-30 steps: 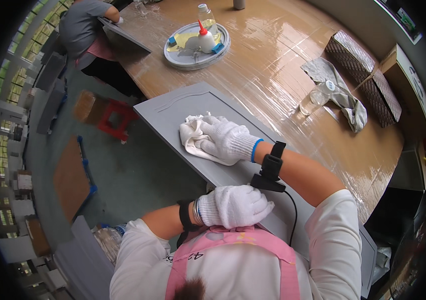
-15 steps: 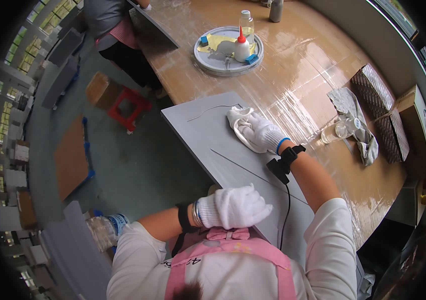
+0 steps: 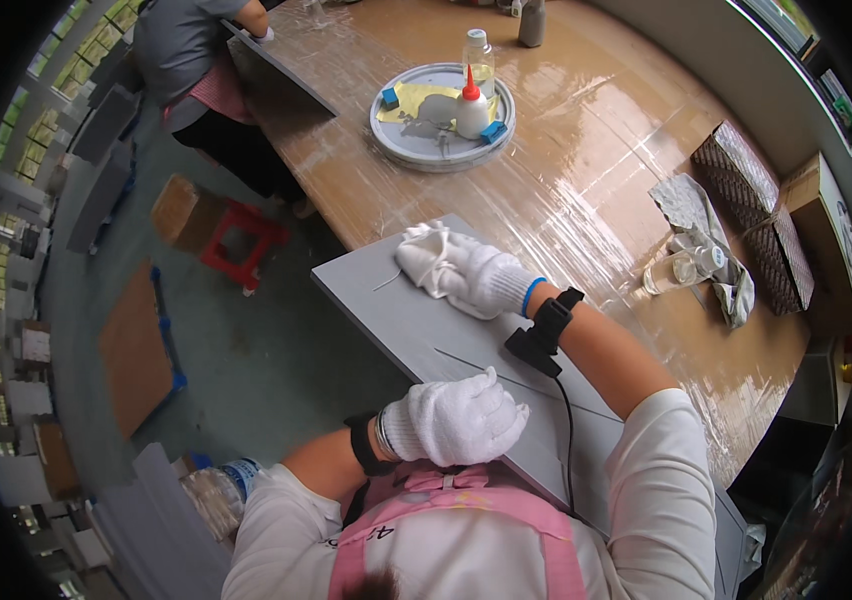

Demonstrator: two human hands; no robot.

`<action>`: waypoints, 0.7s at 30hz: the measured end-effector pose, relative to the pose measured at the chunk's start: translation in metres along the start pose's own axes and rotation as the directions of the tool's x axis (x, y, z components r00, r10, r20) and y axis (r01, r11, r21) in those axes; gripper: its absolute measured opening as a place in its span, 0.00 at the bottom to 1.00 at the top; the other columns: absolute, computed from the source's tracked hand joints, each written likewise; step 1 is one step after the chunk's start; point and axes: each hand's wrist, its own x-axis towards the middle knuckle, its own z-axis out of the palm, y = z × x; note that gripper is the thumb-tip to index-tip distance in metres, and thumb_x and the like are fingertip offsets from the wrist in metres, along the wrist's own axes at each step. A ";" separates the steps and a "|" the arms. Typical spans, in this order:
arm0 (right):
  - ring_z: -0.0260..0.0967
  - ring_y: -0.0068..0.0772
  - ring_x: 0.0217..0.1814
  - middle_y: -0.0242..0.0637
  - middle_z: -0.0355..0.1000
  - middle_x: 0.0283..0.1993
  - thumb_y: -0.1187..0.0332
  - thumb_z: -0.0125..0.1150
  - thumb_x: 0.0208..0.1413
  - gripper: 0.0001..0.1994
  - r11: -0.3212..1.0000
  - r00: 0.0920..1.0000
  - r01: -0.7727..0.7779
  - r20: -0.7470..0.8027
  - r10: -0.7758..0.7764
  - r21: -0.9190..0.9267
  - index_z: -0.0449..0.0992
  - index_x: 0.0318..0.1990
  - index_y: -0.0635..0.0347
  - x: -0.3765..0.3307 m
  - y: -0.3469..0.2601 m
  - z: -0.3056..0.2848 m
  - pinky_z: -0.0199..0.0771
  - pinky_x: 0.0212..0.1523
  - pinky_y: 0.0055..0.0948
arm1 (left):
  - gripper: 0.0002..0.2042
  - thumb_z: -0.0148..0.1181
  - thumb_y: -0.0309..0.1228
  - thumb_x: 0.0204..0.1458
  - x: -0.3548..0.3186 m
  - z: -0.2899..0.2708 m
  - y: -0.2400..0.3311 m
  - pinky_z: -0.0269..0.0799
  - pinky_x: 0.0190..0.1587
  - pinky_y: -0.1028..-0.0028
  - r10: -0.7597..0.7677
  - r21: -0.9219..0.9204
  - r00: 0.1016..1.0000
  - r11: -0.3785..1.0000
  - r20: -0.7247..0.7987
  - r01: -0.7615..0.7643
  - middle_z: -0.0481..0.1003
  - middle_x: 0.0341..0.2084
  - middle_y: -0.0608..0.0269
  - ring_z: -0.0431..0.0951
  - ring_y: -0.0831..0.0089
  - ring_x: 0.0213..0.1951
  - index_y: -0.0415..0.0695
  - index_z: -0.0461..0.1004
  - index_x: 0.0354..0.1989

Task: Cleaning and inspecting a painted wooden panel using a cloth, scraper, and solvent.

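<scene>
Under my gloved right hand [image 3: 486,277] a bunched white cloth [image 3: 424,262] is pressed against the far end of a grey flat panel [image 3: 366,275]. My fingers are closed over the cloth, partly buried in its folds. A thin dark line [image 3: 476,362] runs across the panel towards my right forearm, and a short pale line shows beside the cloth. My left hand [image 3: 458,420], also in a white knitted glove, hovers at the panel's near edge with its fingers curled together. Whether anything lies inside those fingers is hidden.
A round grey lid [image 3: 426,160] carries a red-tipped bottle [image 3: 471,112], a clear bottle [image 3: 479,60] and blue blocks. At right lie a clear bottle [image 3: 684,270], a grey rag [image 3: 681,205] and boxes. A red stool [image 3: 246,240] stands left; a co-worker [image 3: 186,60] works beyond.
My right hand has slid the cloth left along the panel's far end, covering most of the pale line. The left hand stays curled near the panel's edge. The whole view has shifted slightly.
</scene>
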 end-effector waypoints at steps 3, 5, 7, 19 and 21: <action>0.53 0.51 0.72 0.50 0.61 0.66 0.57 0.47 0.62 0.23 0.890 0.877 -0.456 0.181 0.446 0.015 0.65 0.63 0.51 -0.012 -0.005 -0.042 0.62 0.66 0.45 | 0.16 0.58 0.33 0.42 -0.008 0.002 -0.002 0.79 0.42 0.64 0.004 -0.005 1.000 1.000 0.016 -0.004 0.74 0.30 0.57 0.77 0.60 0.33 0.39 0.76 0.40; 0.53 0.51 0.72 0.50 0.60 0.67 0.56 0.48 0.63 0.25 0.899 0.866 -0.438 0.263 0.425 -0.009 0.62 0.66 0.49 -0.002 -0.047 -0.053 0.63 0.64 0.48 | 0.16 0.58 0.33 0.43 -0.012 0.004 0.000 0.79 0.43 0.63 -0.009 0.003 0.999 1.000 0.042 0.009 0.74 0.31 0.57 0.77 0.61 0.33 0.38 0.76 0.40; 0.52 0.53 0.72 0.48 0.57 0.69 0.53 0.49 0.62 0.29 0.990 0.993 -0.083 0.078 0.093 -0.115 0.56 0.70 0.45 -0.005 -0.088 -0.020 0.63 0.64 0.51 | 0.16 0.58 0.33 0.43 -0.018 0.002 0.002 0.78 0.44 0.63 -0.014 0.003 0.999 1.000 0.029 0.014 0.74 0.30 0.57 0.77 0.62 0.33 0.38 0.77 0.40; 0.60 0.50 0.69 0.44 0.62 0.67 0.48 0.50 0.58 0.32 0.839 0.835 -0.544 0.086 0.543 -0.006 0.59 0.69 0.47 -0.106 0.009 -0.011 0.64 0.63 0.52 | 0.19 0.62 0.38 0.40 -0.003 0.000 0.006 0.74 0.34 0.65 -0.066 -0.002 0.973 0.998 0.221 0.068 0.70 0.26 0.61 0.74 0.63 0.27 0.39 0.76 0.40; 0.59 0.51 0.69 0.41 0.59 0.70 0.48 0.49 0.58 0.31 0.802 0.799 -0.596 0.079 0.596 -0.021 0.58 0.70 0.41 -0.191 0.007 -0.010 0.64 0.63 0.55 | 0.22 0.59 0.43 0.45 0.003 0.001 0.014 0.74 0.37 0.65 -0.071 -0.004 0.961 0.997 0.268 0.075 0.70 0.28 0.60 0.73 0.62 0.31 0.37 0.75 0.42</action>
